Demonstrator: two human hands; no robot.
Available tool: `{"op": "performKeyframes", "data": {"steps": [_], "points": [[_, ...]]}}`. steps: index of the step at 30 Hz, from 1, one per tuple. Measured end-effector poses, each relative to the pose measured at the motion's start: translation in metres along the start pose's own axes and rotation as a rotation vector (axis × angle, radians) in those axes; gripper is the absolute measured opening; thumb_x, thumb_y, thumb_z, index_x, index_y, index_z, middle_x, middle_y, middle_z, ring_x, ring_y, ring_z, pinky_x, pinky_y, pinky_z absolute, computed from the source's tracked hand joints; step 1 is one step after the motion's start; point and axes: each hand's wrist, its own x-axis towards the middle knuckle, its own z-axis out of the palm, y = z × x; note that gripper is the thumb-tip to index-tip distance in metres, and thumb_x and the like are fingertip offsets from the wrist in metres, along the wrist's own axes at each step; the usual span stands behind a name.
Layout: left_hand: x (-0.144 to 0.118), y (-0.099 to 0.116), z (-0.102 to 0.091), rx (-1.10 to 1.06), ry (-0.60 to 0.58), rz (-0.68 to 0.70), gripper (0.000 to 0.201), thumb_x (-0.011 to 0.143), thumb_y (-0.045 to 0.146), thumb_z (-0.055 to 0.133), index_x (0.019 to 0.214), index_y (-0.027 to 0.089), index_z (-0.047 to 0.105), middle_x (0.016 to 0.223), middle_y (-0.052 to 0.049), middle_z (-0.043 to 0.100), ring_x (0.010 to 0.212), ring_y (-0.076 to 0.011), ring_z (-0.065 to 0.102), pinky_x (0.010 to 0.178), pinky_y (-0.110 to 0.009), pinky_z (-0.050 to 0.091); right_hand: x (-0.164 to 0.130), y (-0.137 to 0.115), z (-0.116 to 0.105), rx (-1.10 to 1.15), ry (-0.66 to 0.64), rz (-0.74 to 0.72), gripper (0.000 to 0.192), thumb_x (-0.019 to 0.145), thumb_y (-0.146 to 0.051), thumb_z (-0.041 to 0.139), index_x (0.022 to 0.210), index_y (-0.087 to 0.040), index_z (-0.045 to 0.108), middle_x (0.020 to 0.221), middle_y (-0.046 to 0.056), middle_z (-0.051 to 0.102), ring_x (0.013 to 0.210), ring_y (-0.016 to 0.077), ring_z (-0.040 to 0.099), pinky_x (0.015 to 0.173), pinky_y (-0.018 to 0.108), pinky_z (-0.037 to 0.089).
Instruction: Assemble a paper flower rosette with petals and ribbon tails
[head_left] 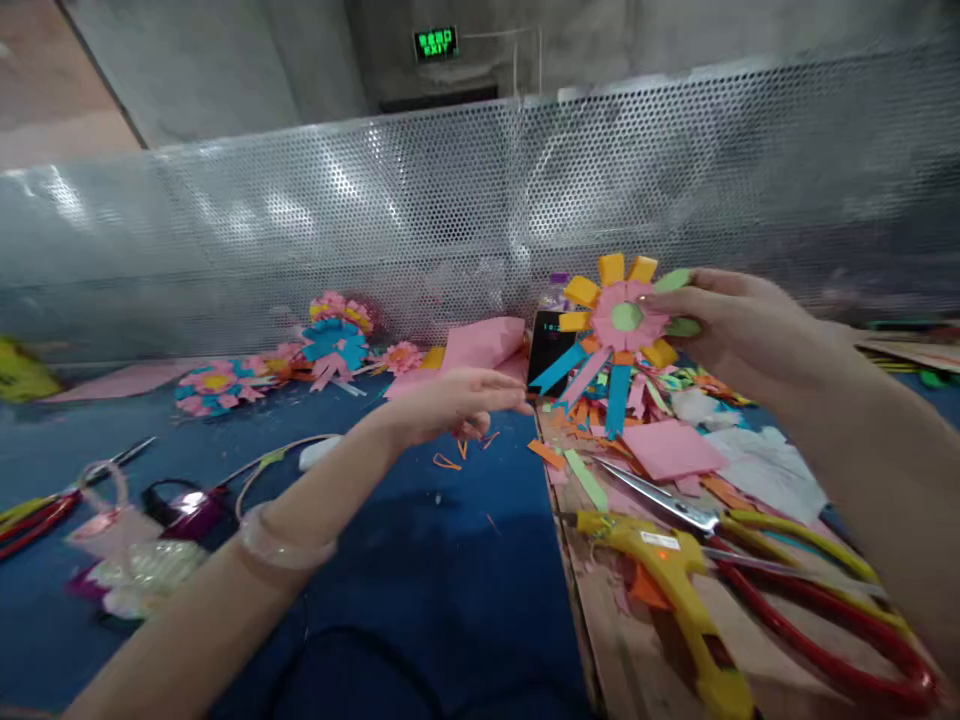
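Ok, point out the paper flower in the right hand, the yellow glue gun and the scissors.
paper flower [627, 317]: head view, on its green centre disc.
yellow glue gun [670, 562]: head view, on the body by the label.
scissors [660, 498]: head view, on the metal blades.

Open blue cloth [465, 560] ahead; scissors [750, 560], glue gun [675, 590] crowd right.

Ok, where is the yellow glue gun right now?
In the head view, the yellow plastic glue gun lies low on the right, on the wooden board, beside the red-handled scissors, below the right hand.
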Motion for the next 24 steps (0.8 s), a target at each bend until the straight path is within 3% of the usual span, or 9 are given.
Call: {"op": "performKeyframes", "data": {"steps": [4, 8, 11, 14, 17, 20, 22, 24], "points": [[0.008, -0.001, 0.016, 0.025, 0.023, 0.021, 0.042, 0.074, 0.044, 0.067, 0.107, 0.018, 0.066, 0.09, -0.006, 0.071, 0.046, -0.0061, 0.046, 0.042, -0.02, 0.032, 0.0, 0.0, 0.001, 0.005, -0.045, 0.028, 0.016, 0.067, -0.017, 0.076, 0.078, -0.013, 0.066, 0.077, 0.005, 0.064, 0.068, 0.0113, 0.061, 0.056, 0.019, 0.048], [0.008, 0.002, 0.011, 0.056, 0.123, 0.079, 0.022, 0.075, 0.036, 0.066, 0.079, 0.016, 0.072, 0.079, -0.004, 0.07, 0.053, -0.007, 0.047, 0.049, -0.019, 0.036, 0.002, -0.002, -0.002, 0.055, -0.088, 0.031, 0.015, 0.066, -0.019, 0.076, 0.069, -0.015, 0.062, 0.068, 0.001, 0.061, 0.063, 0.0078, 0.058, 0.056, 0.017, 0.046], [0.007, 0.004, 0.006, 0.064, 0.189, 0.096, 0.018, 0.072, 0.032, 0.068, 0.08, 0.017, 0.072, 0.074, -0.003, 0.069, 0.057, -0.0093, 0.05, 0.05, -0.021, 0.038, 0.005, 0.0, -0.008, 0.085, -0.144, 0.041, 0.016, 0.069, -0.023, 0.074, 0.068, -0.015, 0.06, 0.064, -0.001, 0.059, 0.061, 0.0082, 0.058, 0.057, 0.021, 0.046], [0.008, 0.006, 0.008, 0.046, 0.319, 0.135, 0.02, 0.072, 0.03, 0.067, 0.088, 0.018, 0.072, 0.077, -0.003, 0.068, 0.059, -0.0112, 0.053, 0.052, -0.023, 0.04, 0.007, 0.008, -0.012, 0.085, -0.208, -0.015, 0.014, 0.075, -0.028, 0.065, 0.082, -0.016, 0.062, 0.076, 0.0, 0.063, 0.069, 0.0109, 0.061, 0.068, 0.029, 0.048], [0.007, 0.015, 0.014, -0.001, 0.471, 0.212, 0.02, 0.075, 0.03, 0.065, 0.09, 0.018, 0.07, 0.085, -0.004, 0.069, 0.071, -0.0141, 0.058, 0.063, -0.026, 0.043, 0.006, 0.015, -0.011, 0.028, -0.239, -0.163, 0.014, 0.08, -0.026, 0.057, 0.092, -0.018, 0.059, 0.081, -0.001, 0.063, 0.074, 0.012, 0.061, 0.074, 0.036, 0.047], [-0.001, 0.027, 0.018, -0.078, 0.654, 0.31, 0.02, 0.08, 0.036, 0.06, 0.089, 0.019, 0.066, 0.093, -0.003, 0.067, 0.084, -0.0148, 0.058, 0.072, -0.025, 0.043, -0.001, 0.013, -0.001, -0.114, -0.227, -0.366, 0.012, 0.079, -0.023, 0.061, 0.091, -0.021, 0.057, 0.081, -0.002, 0.061, 0.075, 0.013, 0.06, 0.074, 0.036, 0.046], [-0.008, 0.034, 0.018, -0.13, 0.771, 0.358, 0.025, 0.084, 0.042, 0.052, 0.084, 0.018, 0.061, 0.087, -0.002, 0.065, 0.081, -0.0138, 0.057, 0.068, -0.024, 0.041, -0.011, 0.008, 0.009, -0.221, -0.182, -0.518, 0.017, 0.075, -0.02, 0.068, 0.089, -0.023, 0.058, 0.086, -0.001, 0.061, 0.083, 0.0156, 0.059, 0.081, 0.039, 0.044], [-0.015, 0.04, 0.018, -0.223, 0.751, 0.319, 0.041, 0.086, 0.053, 0.041, 0.074, 0.017, 0.057, 0.073, -0.003, 0.062, 0.066, -0.0135, 0.055, 0.056, -0.024, 0.039, -0.022, 0.003, 0.019, -0.417, -0.146, -0.743, 0.02, 0.072, -0.015, 0.071, 0.085, -0.025, 0.06, 0.092, -0.002, 0.064, 0.095, 0.019, 0.057, 0.091, 0.043, 0.038]]}}
